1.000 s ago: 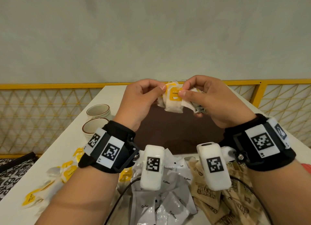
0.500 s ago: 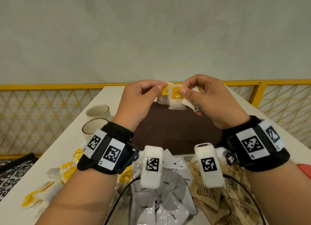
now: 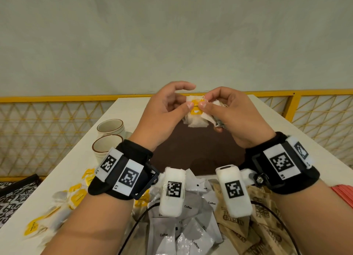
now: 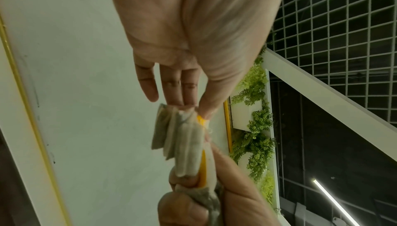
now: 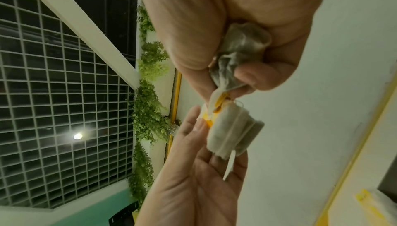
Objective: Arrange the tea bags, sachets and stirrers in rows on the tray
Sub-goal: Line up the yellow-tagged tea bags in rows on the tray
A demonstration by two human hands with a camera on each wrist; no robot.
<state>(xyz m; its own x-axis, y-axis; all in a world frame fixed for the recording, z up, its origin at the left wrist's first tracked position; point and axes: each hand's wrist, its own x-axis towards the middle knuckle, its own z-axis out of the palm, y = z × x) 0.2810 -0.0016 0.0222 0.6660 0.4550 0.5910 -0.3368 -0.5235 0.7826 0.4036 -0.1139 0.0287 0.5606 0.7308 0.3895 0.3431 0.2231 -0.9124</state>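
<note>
Thin, matt filter-paper tea bags (image 3: 194,121) with glossy yellow paper tags look soft and slightly fuzzy at their edges. Just below them, the tray (image 3: 191,151) is dark brown with a smooth, faintly shiny finish, resting on a smooth matt white surface (image 3: 80,159). Nearer than the tray lie glossy white plastic coffee sachets (image 3: 191,233) and matt brown paper sachets (image 3: 246,233); left of it stand glazed ceramic cups (image 3: 107,147).

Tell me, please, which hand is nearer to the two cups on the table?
Left. The left hand is raised just right of the cups; the right hand is farther right, beyond the tea bags both hands pinch.
</note>
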